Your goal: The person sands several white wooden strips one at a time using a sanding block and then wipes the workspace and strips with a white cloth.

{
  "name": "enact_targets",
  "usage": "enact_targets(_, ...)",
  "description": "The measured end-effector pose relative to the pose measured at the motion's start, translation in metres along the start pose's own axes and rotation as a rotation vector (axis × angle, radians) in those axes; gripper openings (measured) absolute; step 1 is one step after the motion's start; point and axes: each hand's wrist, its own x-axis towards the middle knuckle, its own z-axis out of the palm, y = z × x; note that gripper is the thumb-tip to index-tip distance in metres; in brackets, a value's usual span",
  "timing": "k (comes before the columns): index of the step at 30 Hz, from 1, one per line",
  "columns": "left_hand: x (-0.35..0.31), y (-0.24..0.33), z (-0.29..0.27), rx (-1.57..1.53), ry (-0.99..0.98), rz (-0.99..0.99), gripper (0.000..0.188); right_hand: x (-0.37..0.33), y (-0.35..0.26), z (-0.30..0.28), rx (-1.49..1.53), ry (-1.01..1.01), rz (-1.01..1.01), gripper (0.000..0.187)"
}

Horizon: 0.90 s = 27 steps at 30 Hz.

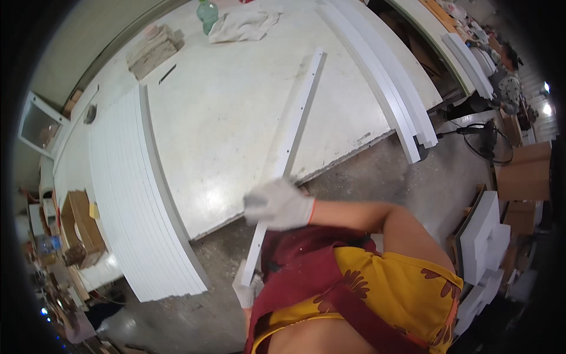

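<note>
A long, narrow white strip (300,115) with small dark holes along its face lies slantwise on the table, its near end jutting past the edge towards my body. My left hand (243,290), in a pale knitted glove, is closed around that near end, low by the apron; part of it is hidden behind the strip. Across the strip at the table's edge lies my gloved right hand (283,205), blurred by motion. Its fingers are bent over the strip, and a grey patch (254,205) shows at them, too smeared to name.
White strips lie side by side on the table (218,130) at left (132,194), with more long white profiles (377,71) at right, both overhanging the near edge. Towards the back are a dusty block (154,53), a white cloth (244,26) and a green bottle (207,16). Cardboard boxes (522,171) stand right.
</note>
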Motion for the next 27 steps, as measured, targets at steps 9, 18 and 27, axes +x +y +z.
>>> enact_targets(9,0.005,0.011,-0.018,0.251,-0.033,-0.181,0.070,0.025,0.285,-0.126,-0.624,0.109,0.765,0.043)
enact_targets(18,-0.022,0.007,-0.030,0.182,0.026,-0.317,0.075,0.031,0.452,-0.176,-0.665,0.071,1.032,0.047)
enact_targets(27,0.040,0.081,0.015,0.659,-0.242,-0.245,0.070,0.031,0.339,-0.144,-0.634,0.092,0.798,0.039)
